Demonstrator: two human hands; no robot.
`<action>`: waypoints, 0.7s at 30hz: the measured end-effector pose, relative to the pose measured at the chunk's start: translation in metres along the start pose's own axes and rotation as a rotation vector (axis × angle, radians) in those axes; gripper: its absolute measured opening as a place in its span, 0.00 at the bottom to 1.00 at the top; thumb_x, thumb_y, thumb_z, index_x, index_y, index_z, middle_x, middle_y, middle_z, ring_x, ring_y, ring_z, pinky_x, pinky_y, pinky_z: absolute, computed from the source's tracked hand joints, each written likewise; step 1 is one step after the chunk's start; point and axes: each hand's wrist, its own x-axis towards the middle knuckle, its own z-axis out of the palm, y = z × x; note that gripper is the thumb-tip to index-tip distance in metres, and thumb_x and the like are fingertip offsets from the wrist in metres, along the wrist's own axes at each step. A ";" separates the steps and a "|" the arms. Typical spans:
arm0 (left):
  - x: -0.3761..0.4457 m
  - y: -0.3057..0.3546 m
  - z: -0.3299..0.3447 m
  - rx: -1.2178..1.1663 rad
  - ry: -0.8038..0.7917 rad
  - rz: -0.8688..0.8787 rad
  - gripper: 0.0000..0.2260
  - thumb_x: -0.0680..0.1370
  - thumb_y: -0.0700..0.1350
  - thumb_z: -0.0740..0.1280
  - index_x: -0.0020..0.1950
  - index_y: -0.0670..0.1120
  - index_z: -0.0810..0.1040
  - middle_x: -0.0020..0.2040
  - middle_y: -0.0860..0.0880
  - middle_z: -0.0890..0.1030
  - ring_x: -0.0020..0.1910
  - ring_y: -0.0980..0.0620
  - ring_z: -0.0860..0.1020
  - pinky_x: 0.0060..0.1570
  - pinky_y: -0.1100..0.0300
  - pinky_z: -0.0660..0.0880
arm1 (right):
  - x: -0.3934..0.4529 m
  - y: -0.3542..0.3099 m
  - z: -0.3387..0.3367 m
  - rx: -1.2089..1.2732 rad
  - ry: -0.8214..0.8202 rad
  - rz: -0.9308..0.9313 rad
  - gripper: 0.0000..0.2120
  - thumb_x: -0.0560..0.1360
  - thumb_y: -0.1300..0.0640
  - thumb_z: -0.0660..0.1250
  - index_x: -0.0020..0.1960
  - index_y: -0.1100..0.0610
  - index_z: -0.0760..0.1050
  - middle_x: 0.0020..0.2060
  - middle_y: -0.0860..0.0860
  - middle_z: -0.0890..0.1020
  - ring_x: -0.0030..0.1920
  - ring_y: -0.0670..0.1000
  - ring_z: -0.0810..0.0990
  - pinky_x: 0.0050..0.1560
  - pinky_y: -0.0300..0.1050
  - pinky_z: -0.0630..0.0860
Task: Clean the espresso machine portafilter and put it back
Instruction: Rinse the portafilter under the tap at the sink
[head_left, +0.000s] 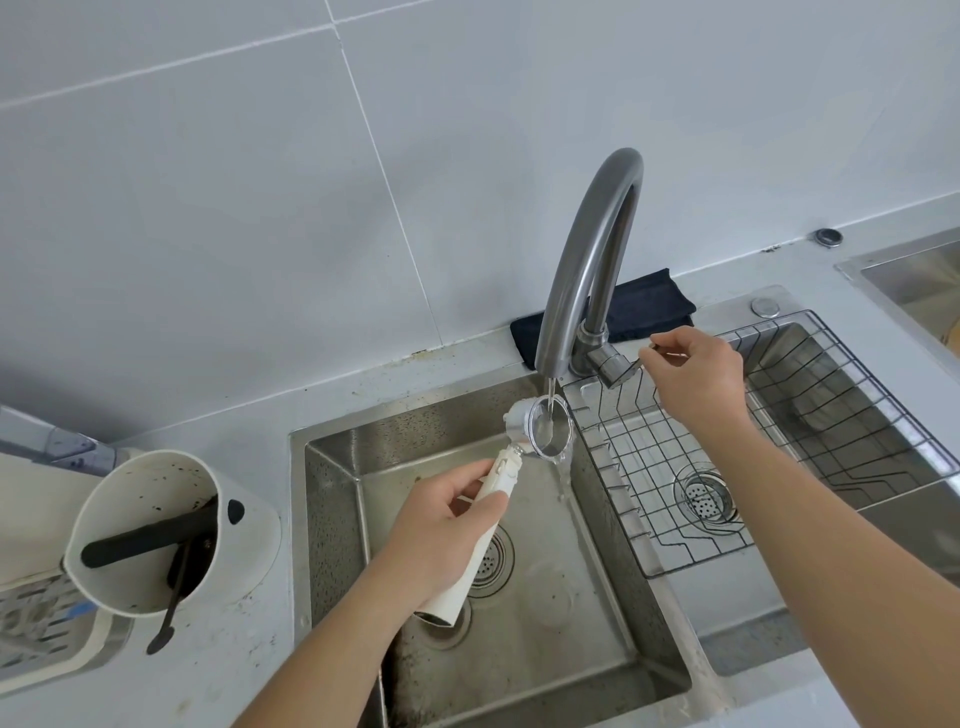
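While water runs from the faucet (587, 249), the left hand (441, 525) clenches the white handle of the portafilter (540, 423), whose basket end sticks out up and right of the fist, under the stream above the sink (519, 649). Further right, the right hand (696, 374) pinches the faucet lever (621, 371).

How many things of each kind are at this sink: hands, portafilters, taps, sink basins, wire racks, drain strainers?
Hands: 2, left hand and right hand
Portafilter: 1
Tap: 1
Sink basins: 2
Wire rack: 1
Drain strainers: 2
Total: 9
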 end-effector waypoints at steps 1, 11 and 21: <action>0.001 -0.001 0.001 0.015 -0.001 0.011 0.18 0.77 0.44 0.68 0.51 0.71 0.79 0.38 0.61 0.81 0.33 0.60 0.78 0.32 0.61 0.77 | 0.000 0.000 0.000 -0.003 0.000 0.000 0.07 0.76 0.52 0.71 0.53 0.52 0.81 0.39 0.39 0.81 0.35 0.40 0.79 0.25 0.30 0.69; 0.016 0.003 0.024 -0.053 -0.005 0.057 0.18 0.76 0.50 0.63 0.50 0.78 0.75 0.49 0.66 0.82 0.48 0.60 0.83 0.48 0.54 0.79 | 0.001 0.001 0.001 -0.005 0.003 0.002 0.08 0.76 0.53 0.70 0.54 0.53 0.82 0.40 0.41 0.81 0.37 0.41 0.80 0.29 0.34 0.71; 0.029 0.012 0.043 -0.263 -0.006 -0.004 0.15 0.74 0.47 0.64 0.45 0.70 0.82 0.43 0.57 0.85 0.51 0.51 0.83 0.57 0.47 0.77 | 0.000 0.000 0.001 0.003 0.007 -0.003 0.08 0.76 0.53 0.70 0.54 0.54 0.81 0.39 0.40 0.81 0.37 0.42 0.80 0.34 0.38 0.75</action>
